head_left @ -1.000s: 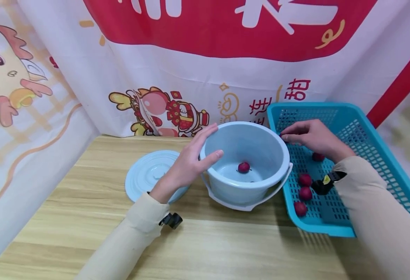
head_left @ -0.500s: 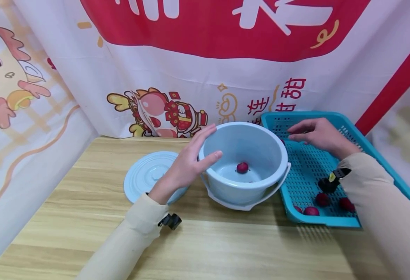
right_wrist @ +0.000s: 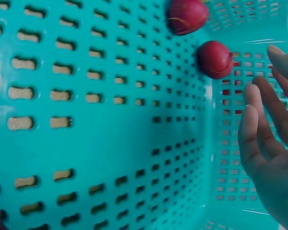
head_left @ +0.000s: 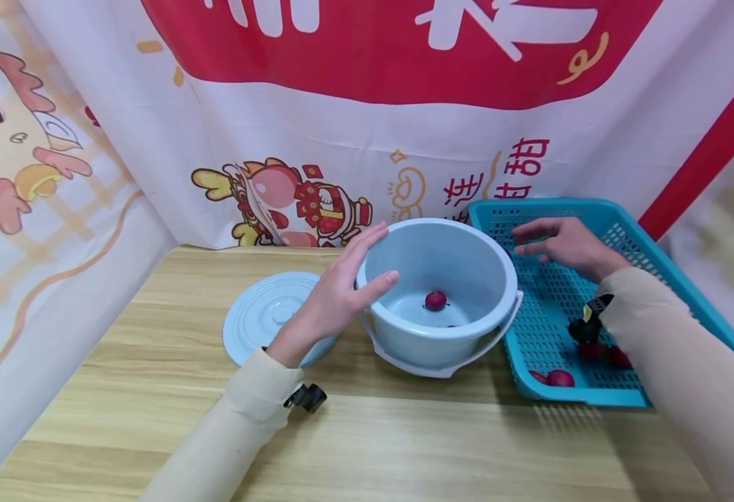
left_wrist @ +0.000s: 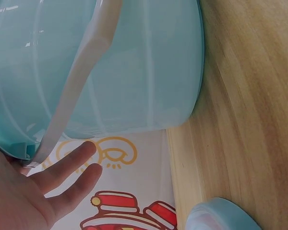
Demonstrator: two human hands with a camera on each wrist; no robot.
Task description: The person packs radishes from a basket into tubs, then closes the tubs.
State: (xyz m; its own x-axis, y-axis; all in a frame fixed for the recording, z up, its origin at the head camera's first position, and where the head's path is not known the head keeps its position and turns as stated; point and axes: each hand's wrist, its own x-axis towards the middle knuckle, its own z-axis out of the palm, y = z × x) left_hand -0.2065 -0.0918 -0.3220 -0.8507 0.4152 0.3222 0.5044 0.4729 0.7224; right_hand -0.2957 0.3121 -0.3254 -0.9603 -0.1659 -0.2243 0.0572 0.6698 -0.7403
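Note:
My left hand (head_left: 348, 282) lies flat against the left rim of a light blue bucket (head_left: 417, 341), fingers straight and thumb along the rim. One small red fruit (head_left: 436, 300) sits on the bucket's floor. In the left wrist view the fingers (left_wrist: 69, 167) show beside the bucket wall (left_wrist: 134, 72) and its white handle (left_wrist: 81, 86). My right hand (head_left: 551, 240) hovers open over the far left part of a teal basket (head_left: 555, 314), holding nothing. Red fruits (head_left: 558, 378) lie along the basket's near edge. The right wrist view shows two fruits (right_wrist: 214, 59) by the basket wall, near my fingers (right_wrist: 259, 139).
The bucket's round blue lid (head_left: 263, 314) lies flat on the wooden table (head_left: 404, 432), left of the bucket and partly under my left wrist. Printed cloth banners (head_left: 341, 104) close off the back and left sides.
The basket has swung so its near end sits further right, and the red fruits have rolled to its near edge. My right hand's fingers have straightened. The left hand and bucket have not moved.

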